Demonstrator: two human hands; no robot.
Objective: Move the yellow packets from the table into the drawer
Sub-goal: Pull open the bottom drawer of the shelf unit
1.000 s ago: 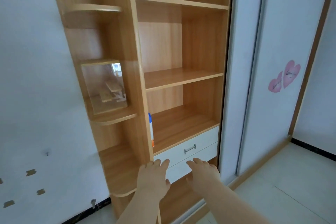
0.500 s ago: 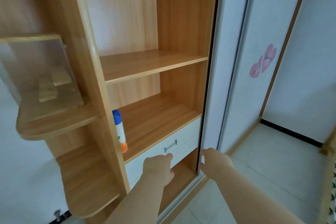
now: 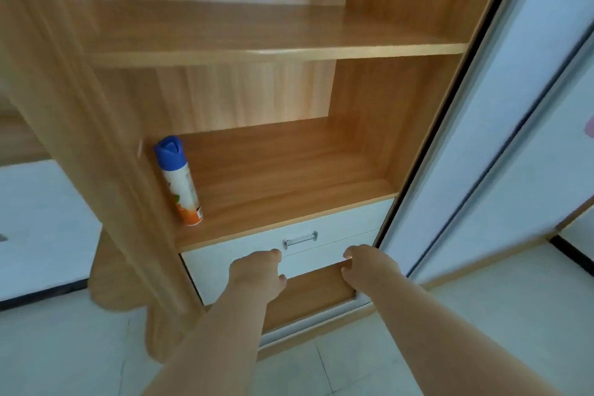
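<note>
Where both hands reach the white drawer (image 3: pixel 334 228), the fingers are curled inward; whether they grip anything cannot be told. Left hand (image 3: pixel 255 278) sits just below and left of the metal handle (image 3: pixel 300 238). Right hand (image 3: pixel 366 265) is at the drawer front's lower right edge. Drawer looks closed. Yellow packets not in view. Spray can (image 3: pixel 178 180) stands on the wooden shelf (image 3: pixel 289 177) above.
</note>
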